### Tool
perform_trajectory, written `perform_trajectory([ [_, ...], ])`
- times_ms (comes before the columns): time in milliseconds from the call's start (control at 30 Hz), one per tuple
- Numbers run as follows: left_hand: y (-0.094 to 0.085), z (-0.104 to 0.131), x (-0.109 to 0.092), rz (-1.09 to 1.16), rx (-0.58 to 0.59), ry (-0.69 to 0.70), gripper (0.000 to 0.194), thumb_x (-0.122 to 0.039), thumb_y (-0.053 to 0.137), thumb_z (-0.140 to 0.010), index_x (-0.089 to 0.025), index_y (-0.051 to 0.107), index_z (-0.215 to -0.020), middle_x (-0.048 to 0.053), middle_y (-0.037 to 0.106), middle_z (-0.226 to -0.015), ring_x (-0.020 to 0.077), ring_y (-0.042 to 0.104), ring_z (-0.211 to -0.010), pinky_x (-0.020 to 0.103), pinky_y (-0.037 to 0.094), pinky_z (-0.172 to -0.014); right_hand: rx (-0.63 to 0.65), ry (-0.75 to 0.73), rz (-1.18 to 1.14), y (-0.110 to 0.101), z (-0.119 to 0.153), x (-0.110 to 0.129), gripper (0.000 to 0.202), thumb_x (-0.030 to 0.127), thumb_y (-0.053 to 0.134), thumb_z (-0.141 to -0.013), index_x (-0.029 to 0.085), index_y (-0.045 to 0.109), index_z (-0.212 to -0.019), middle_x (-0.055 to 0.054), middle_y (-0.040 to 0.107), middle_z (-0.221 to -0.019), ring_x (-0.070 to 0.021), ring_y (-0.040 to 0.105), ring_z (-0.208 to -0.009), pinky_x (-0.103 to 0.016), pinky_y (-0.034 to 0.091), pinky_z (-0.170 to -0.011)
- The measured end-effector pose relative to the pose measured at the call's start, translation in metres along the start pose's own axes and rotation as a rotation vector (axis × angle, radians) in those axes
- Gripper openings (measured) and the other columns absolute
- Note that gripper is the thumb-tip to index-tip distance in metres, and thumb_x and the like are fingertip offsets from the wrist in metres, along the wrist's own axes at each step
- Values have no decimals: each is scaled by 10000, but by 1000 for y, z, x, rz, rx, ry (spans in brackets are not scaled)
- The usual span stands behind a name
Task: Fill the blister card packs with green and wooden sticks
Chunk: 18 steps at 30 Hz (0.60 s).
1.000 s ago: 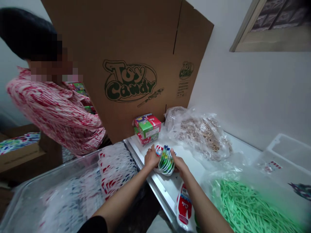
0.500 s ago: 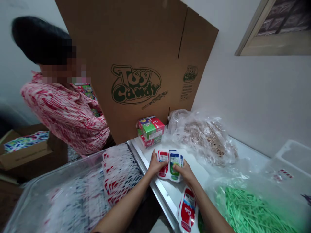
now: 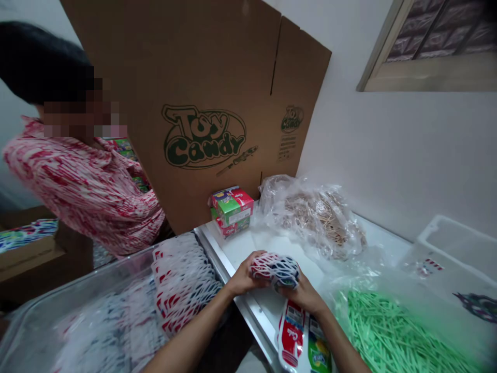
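Note:
A stack of bottle-shaped packets is tipped up over the white tabletop, its layered red-and-white and blue-and-white edges toward me. My left hand is closed round the stack's left end, and my right hand grips its right end from below. Part of the right fingers is hidden. Under my right wrist lie more packets: a red one marked Cola and a green one beside it. To the left, rows of similar packets stand packed in a clear plastic bin.
Two small colourful boxes are stacked against a large cardboard carton. A clear bag of brown sticks lies behind my hands; green sticks fill another bag at right, near a translucent bin. A person works at left.
The stack was lying with its printed faces up between both hands; now it is tipped so its edges face me. The view has shifted right, and more of the green packet shows.

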State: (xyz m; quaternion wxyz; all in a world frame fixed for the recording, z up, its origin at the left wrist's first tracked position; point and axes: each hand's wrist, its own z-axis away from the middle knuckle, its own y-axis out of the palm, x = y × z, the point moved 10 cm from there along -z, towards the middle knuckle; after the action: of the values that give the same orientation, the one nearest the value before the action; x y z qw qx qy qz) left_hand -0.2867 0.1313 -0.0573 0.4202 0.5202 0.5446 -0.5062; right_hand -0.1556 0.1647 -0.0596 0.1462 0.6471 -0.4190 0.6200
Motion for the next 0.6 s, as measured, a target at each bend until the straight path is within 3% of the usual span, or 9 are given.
perform_trajectory([
  [200, 2, 1, -13, -24, -61, 72, 682, -283, 780, -591, -196, 449, -1181, 85, 587, -1167, 239, 558, -1073, 364, 423, -954, -67, -14, -71, -6, -1, 4, 587, 314, 701, -686, 231, 498, -1231, -83, 557, -1247, -257, 492, -1171, -431, 355, -1024],
  [367, 2, 5, -6, -71, -7, 73, 915, -251, 823, -495, -217, 378, -1293, 90, 527, -1267, 265, 503, -1158, 401, 381, -1014, -41, -7, -27, -2, -1, -5, 655, 304, 748, -621, 201, 522, -1227, -102, 550, -1258, -271, 517, -1137, -447, 359, -1015],
  [467, 0, 4, -14, -140, -64, 64, 681, -283, 752, -614, -208, 471, -1230, 79, 572, -1198, 247, 542, -1104, 385, 419, -980, -77, -37, 13, -6, -6, 5, 485, 312, 690, -687, 210, 596, -1151, -88, 601, -1189, -264, 530, -1120, -449, 352, -1020],
  [533, -3, 2, -33, -189, -112, 106, 494, -302, 697, -690, -210, 544, -1152, 73, 598, -1136, 236, 566, -1056, 371, 445, -946, -81, -72, 40, -10, -10, 19, 400, 319, 659, -720, 230, 627, -1108, -74, 607, -1184, -262, 511, -1146, -448, 338, -1033],
  [600, -3, 0, -52, -245, -117, 170, 470, -309, 693, -701, -221, 560, -1142, 76, 594, -1135, 243, 561, -1056, 378, 447, -941, -62, -78, 58, -15, -14, 29, 424, 326, 668, -716, 251, 614, -1129, -66, 602, -1194, -265, 509, -1150, -454, 339, -1032],
])
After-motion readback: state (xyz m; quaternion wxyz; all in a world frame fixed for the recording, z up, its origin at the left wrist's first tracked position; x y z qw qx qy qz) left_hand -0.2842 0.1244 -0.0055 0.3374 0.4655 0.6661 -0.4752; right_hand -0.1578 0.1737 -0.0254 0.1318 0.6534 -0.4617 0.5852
